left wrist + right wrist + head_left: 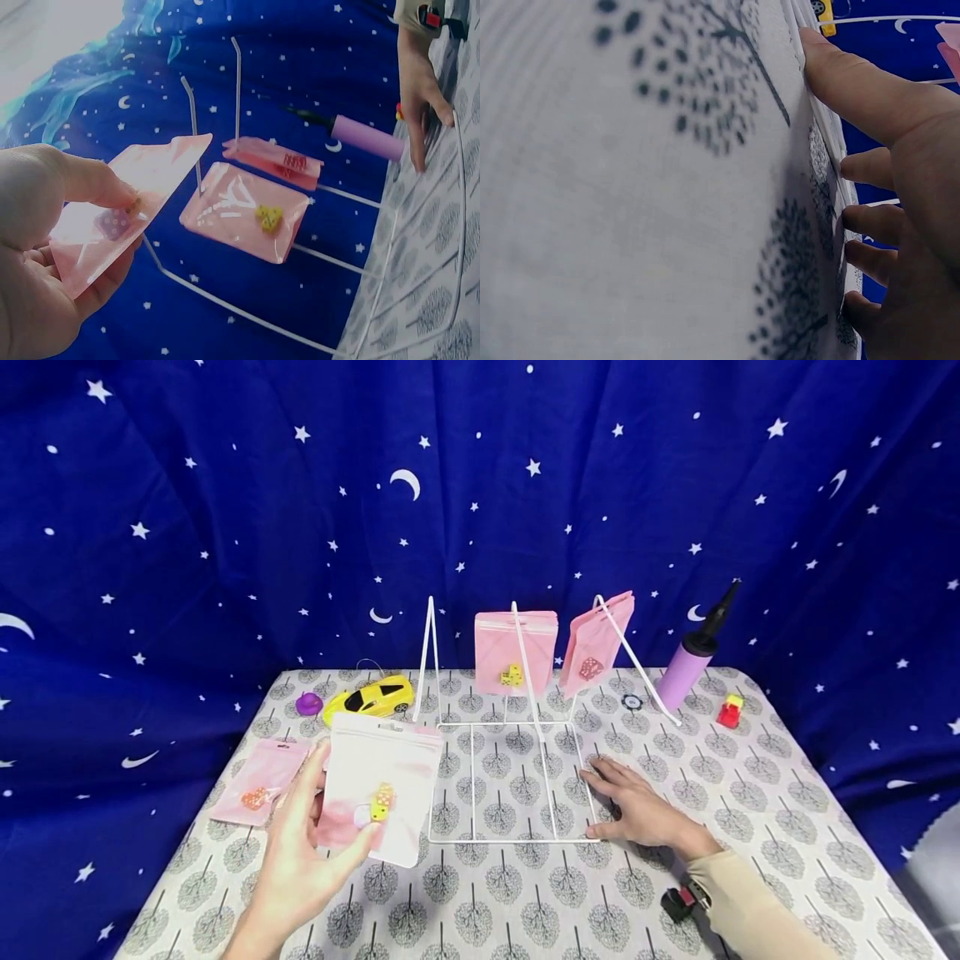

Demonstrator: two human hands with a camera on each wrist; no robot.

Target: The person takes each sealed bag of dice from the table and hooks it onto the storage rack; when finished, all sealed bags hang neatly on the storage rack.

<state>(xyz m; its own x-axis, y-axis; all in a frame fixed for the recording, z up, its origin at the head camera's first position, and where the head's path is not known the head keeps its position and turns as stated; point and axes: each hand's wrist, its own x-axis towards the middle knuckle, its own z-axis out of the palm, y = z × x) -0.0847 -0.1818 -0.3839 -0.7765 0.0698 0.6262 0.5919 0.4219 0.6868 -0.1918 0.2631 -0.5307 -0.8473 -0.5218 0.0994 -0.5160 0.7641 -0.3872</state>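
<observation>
My left hand (pixel 303 856) grips a pink zip bag (pixel 352 752) by its side, thumb across the front and fingers behind. Yellow and orange dice (pixel 381 803) show inside. The bag is held up left of a white wire rack (pixel 495 842). On the rack's middle arm hangs one pink bag (pixel 491 647) with yellow dice, and on the right arm another pink bag (pixel 611 631) with red dice; the left arm is bare. My right hand (pixel 641 806) rests with spread fingers at the rack base's right side, its fingertips against the wire.
A pink bag with orange dice (pixel 281 760) lies left on the patterned tablecloth (pixel 408 910). Behind are a purple toy (pixel 308 703) and a yellow toy car (pixel 378 695). At right stand a purple pump (pixel 684 677) and a red-yellow toy (pixel 729 712). A blue starry curtain (pixel 450 485) hangs behind.
</observation>
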